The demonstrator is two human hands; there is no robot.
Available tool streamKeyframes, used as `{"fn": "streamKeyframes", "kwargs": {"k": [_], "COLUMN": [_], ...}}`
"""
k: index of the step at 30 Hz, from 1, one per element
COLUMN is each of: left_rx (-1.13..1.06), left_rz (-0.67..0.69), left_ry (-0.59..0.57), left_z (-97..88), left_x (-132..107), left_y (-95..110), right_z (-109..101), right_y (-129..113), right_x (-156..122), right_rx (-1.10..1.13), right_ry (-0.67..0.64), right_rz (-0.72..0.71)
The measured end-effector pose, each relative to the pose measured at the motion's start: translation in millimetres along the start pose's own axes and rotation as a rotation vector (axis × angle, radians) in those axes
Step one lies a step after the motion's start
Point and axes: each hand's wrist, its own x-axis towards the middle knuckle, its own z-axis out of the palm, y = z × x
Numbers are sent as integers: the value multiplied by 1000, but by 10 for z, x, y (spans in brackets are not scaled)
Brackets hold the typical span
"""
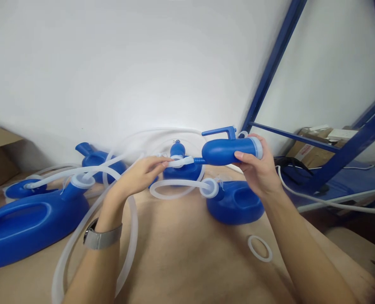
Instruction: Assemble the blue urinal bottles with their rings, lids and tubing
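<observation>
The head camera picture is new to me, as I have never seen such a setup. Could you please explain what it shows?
There is no machine here: a person works with two bare hands. The single picture comes from a camera worn on that person's head, looking forward and down. The right hand holds a rounded blue plastic container with a blue handle and a whitish end ring. The left hand holds a whitish translucent flexible tube, whose end meets the container's ribbed blue nozzle. On the light-brown flat surface lie several blue plastic bottles, some with similar tubes, and a thin whitish ring.
</observation>
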Motion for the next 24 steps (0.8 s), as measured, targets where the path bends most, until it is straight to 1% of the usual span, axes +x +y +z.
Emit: {"fn": "streamKeyframes", "kwargs": {"k": [5, 11, 17, 21, 24], "left_rx": [88, 194, 259, 231, 218], "left_rz": [47, 98, 49, 91, 95], "left_ry": [2, -32, 11, 1, -1], "left_z": [-18, -73, -73, -87, -104], "left_x": [-1, -19, -36, -43, -48], "left_y": [41, 144, 179, 196, 208], "right_z": [7, -9, -29, -59, -83], "right_y": [30, 23, 3, -11, -19], "right_x": [-7, -1, -10, -12, -7], "right_rx": [-70, -108, -83, -103, -120], "right_ry": [-1, 26, -20, -16, -35], "right_rz": [-60, -91, -123, -152, -174]}}
